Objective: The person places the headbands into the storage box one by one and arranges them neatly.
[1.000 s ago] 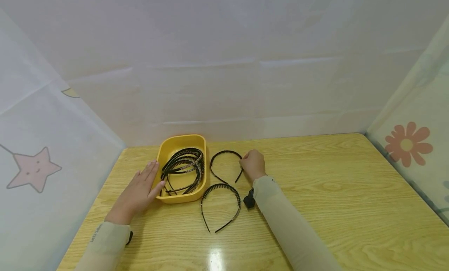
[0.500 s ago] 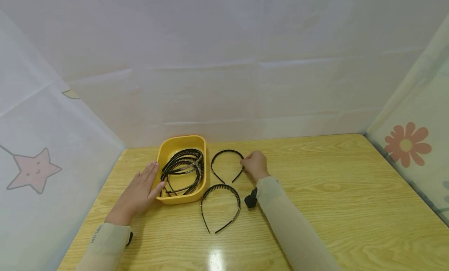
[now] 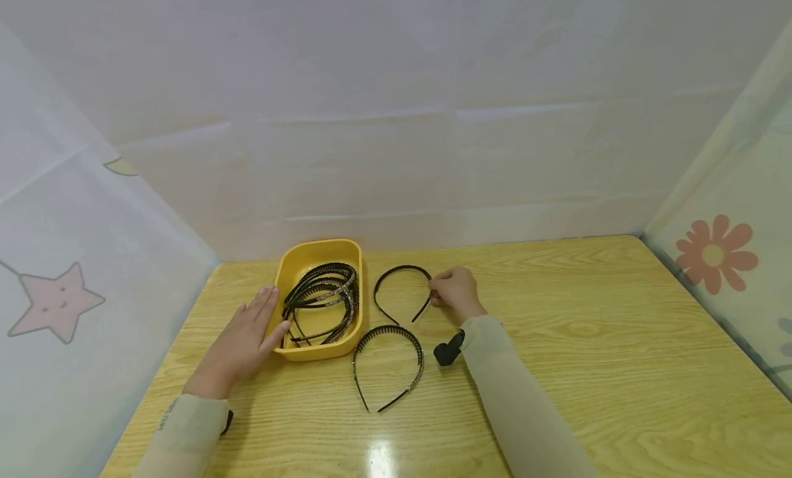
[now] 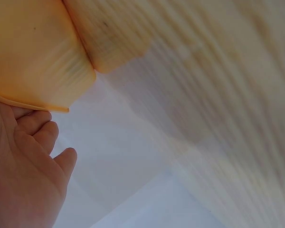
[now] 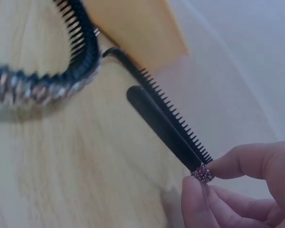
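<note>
My right hand pinches the right side of a black toothed headband between thumb and fingers. In the right wrist view, pinkish rhinestones on this headband show at the fingertips. My left hand rests on the left rim of a yellow basket, its fingers extended along the edge. Several black headbands, some with glitter, lie piled inside the basket. A second toothed headband with sparkly decoration lies nearer on the table, its ends towards me.
The wood-grain table extends to the right of the hands. A pale cloth wall stands along the back, with printed side walls at left and right. A black device hangs under the right wrist.
My right hand has shifted slightly to the right, keeping its pinch on the farther headband, which has turned and moved a little with it. The left hand and basket have stayed put.
</note>
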A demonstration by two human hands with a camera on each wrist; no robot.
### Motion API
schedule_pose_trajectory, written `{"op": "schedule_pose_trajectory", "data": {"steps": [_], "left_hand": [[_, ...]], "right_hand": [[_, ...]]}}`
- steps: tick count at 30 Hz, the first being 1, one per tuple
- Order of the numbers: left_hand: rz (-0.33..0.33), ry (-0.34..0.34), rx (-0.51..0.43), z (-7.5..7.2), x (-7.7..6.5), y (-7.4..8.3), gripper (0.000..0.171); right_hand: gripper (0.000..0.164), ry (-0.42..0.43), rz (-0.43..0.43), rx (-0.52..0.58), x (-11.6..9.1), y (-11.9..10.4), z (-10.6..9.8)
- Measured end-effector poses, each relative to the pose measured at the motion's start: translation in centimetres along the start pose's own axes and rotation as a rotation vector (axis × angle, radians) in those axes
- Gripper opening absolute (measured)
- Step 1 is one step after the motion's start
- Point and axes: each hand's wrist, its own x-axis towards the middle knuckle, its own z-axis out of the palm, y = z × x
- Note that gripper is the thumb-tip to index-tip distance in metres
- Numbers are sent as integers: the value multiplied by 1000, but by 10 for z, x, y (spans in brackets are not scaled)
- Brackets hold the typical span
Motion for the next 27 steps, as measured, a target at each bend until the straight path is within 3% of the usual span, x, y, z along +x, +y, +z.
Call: {"op": "schedule_pose_trajectory", "data": {"steps": [7,16,27], "left_hand": [[0,-2,4,1,1,0,75],[3,4,8,1,0,-2,75],[-1,-8,24,2,1,-3,75]], "right_hand": [[30,-21,44,157,-8,-3,-5],[31,-2,18,203,-9,-3,-6],[26,18,-46,284,-21,-20,-5]]}}
